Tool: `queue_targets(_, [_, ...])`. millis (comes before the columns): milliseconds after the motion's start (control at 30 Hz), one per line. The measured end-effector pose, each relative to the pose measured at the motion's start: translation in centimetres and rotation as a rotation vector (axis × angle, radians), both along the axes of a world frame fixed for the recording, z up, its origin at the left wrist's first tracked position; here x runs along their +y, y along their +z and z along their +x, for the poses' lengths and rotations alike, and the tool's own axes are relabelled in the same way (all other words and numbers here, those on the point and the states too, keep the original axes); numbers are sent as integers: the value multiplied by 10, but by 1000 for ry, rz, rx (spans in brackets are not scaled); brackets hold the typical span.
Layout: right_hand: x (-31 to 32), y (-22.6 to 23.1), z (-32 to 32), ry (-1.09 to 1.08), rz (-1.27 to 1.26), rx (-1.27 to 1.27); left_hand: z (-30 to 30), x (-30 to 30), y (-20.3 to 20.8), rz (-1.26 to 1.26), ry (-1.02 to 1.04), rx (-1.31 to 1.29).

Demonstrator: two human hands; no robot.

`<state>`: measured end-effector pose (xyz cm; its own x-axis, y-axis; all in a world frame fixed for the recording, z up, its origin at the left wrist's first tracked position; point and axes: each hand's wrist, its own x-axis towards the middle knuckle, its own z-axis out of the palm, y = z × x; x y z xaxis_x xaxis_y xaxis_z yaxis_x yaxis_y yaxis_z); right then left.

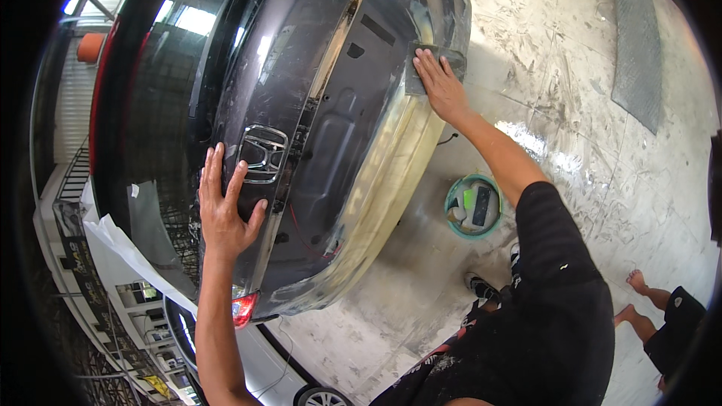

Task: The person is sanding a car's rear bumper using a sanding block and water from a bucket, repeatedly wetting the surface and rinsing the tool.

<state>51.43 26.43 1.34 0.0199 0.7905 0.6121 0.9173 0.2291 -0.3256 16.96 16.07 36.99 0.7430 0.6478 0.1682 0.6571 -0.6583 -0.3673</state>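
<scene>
A dark car with its rear toward me fills the middle. My left hand (227, 210) lies open on the trunk lid (259, 79), its fingers spread and touching the surface beside a chrome emblem (263, 154). Farther right, my right hand (447, 94) presses a dark grey sheet, which looks like sandpaper (456, 60), against the rear bumper (391, 154). Its fingers stretch over the sheet, and the thumb is hard to make out. The bumper is sanded down to pale yellowish and grey patches. What lies under the sheet is hidden.
A teal bucket (473, 234) holding water and several small blocks stands on the stained floor to the right. A grey mat (635, 53) lies at the far right. Another person's bare legs (638, 319) show at lower right. A silver car (274, 361) stands at lower left.
</scene>
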Motion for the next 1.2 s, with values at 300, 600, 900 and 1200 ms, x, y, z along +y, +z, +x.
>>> queue_targets(300, [1,11,-3,0,-25,-87,-1,0,2,0,1,13])
queue_targets(600, [-12,13,-29,44,-16,36,1,0,1,4,1,16])
queue_targets(900, [-22,2,-36,136,20,11,0,0,3,13,1,17])
queue_targets(1200, [-7,11,-31,19,-5,27,-2,-1,1,9,-5,22])
